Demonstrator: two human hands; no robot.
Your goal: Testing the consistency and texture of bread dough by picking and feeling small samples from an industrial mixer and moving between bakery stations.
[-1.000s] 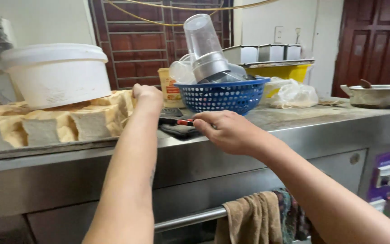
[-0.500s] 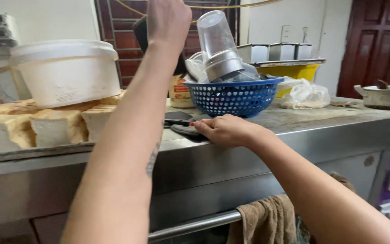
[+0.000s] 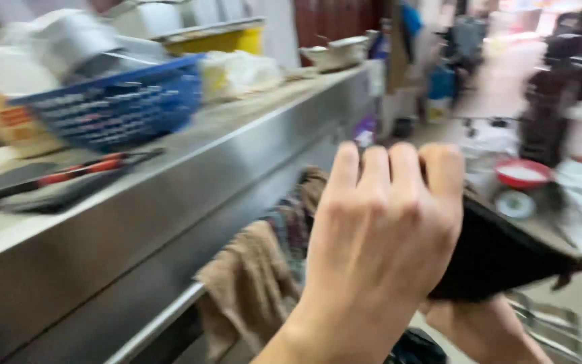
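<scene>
The view is blurred by motion. My left hand (image 3: 385, 236) fills the foreground with its back toward me, fingers curled over the edge of a flat black thing (image 3: 500, 259). That black thing stretches to the right and ends in a thin dark tip; blur hides what it is. Below it, part of my right hand (image 3: 486, 330) shows at the bottom edge, touching or close under the black thing. Its fingers are hidden.
A steel counter (image 3: 122, 222) runs along the left with a blue basket (image 3: 116, 108) of dishes, a red-handled tool (image 3: 82, 168) and a yellow tub (image 3: 223, 40). A brown towel (image 3: 250, 283) hangs on the counter's rail. A red bowl (image 3: 523, 174) sits on the floor at right.
The view has swung right, away from the counter. My left hand came down from above the basket holding the black thing. My right hand has left the counter top and is under it.
</scene>
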